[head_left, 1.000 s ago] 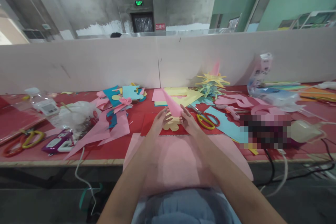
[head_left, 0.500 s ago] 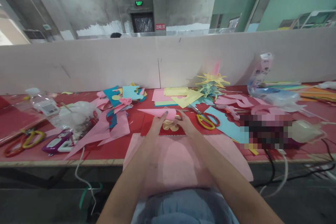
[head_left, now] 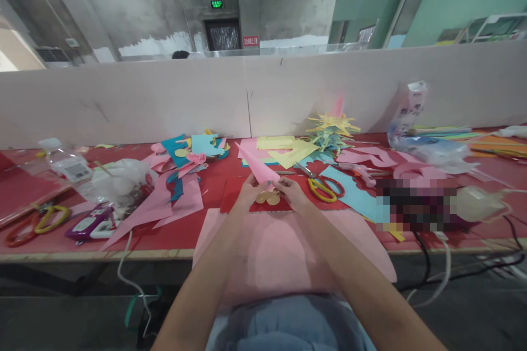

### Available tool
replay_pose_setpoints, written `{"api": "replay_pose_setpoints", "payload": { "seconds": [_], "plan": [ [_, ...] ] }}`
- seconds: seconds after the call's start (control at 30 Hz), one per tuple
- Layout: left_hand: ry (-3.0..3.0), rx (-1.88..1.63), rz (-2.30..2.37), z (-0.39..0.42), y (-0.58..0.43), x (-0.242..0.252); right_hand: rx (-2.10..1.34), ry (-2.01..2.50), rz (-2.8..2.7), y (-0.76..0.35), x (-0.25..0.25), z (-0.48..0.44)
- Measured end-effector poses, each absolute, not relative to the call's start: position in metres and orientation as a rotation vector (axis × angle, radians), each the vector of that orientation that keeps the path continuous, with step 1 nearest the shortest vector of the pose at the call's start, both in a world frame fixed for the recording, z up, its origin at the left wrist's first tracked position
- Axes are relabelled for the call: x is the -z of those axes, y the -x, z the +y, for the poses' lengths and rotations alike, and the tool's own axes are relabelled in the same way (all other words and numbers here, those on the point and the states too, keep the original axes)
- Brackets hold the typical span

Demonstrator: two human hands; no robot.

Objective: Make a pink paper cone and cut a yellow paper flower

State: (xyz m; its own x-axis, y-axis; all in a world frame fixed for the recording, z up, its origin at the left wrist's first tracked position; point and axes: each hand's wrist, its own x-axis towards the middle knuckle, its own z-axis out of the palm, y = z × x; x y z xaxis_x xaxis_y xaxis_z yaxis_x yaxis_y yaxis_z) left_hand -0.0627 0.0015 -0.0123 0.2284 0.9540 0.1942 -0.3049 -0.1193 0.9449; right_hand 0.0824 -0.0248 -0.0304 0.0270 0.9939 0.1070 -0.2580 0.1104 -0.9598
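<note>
A pink paper cone (head_left: 258, 167) is held between my two hands, its point tilted up and to the left. My left hand (head_left: 252, 191) grips the cone's wide lower end from the left. My right hand (head_left: 291, 192) holds the same end from the right, fingers closed on its rim. Just below the cone are round tan pieces (head_left: 272, 197), over a dark red sheet (head_left: 233, 195). Yellow-and-red-handled scissors (head_left: 323, 189) lie to the right of my right hand. A large pink sheet (head_left: 280, 252) spreads beneath my forearms.
Paper scraps (head_left: 187, 156) and a plastic bottle (head_left: 68, 162) lie left, with a second pair of scissors (head_left: 51, 219). A fringed paper tree (head_left: 333, 129) stands behind. A light blue sheet (head_left: 354, 194), a plastic bag (head_left: 428, 148) and cables (head_left: 444, 274) are on the right.
The cone has swung from nearly flat to a steep tilt, its point now higher and farther right. Both hands have shifted slightly around its wide end.
</note>
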Motion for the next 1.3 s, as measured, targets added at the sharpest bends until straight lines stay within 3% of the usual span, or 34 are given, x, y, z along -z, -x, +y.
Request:
{"api": "replay_pose_setpoints", "payload": {
  "seconds": [0.33,0.73,1.3],
  "plan": [
    [-1.249,-1.327,0.85,0.006,0.063,0.014,-1.156,0.966,-1.044,-0.08,0.03,-0.024],
    [-1.376,-1.505,0.925,0.005,0.068,0.019,-0.702,1.123,-1.033,-0.085,0.025,-0.029],
    [-2.007,-0.963,1.284,0.0,0.068,0.022,-0.518,1.32,-1.141,-0.085,0.025,-0.031]
  ]
}}
